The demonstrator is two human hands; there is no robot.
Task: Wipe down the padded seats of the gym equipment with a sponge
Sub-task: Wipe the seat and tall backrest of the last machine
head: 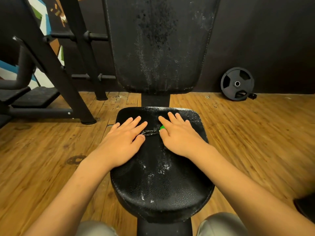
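The sponge (pixel 162 128) is lying on the seat (pixel 156 181), toward its far end, under the right hand (pixel 179 138); only a green corner is showing between thumb and forefinger. The right hand is pressing it flat with straight fingers and is not curling round it. The left hand (pixel 122 142) is resting released on the seat just beside, palm down, fingers straight, holding nothing.

Handling, as a judgement: the sponge is probably behaving as a light, soft, compressible pad, so flat palm pressure is suiting it better than a pinch; for lifting, taking it by its side edges is advisable. The seat cover is looking like grained vinyl, with white wet-looking specks on it, so the sponge is likely sliding easily.

A tear (pixel 150 132) is running across the seat between the two hands. Its edges are looking raised, so strokes along it, not against it, are advisable to avoid catching.

White specks and streaks are also showing on the backrest (pixel 158 48). The bench is standing on a wooden plank floor (pixel 247 133). A plate (pixel 237 83) is leaning against the dark wall (pixel 272 40) to the right, and a black rack (pixel 56 65) is standing to the left
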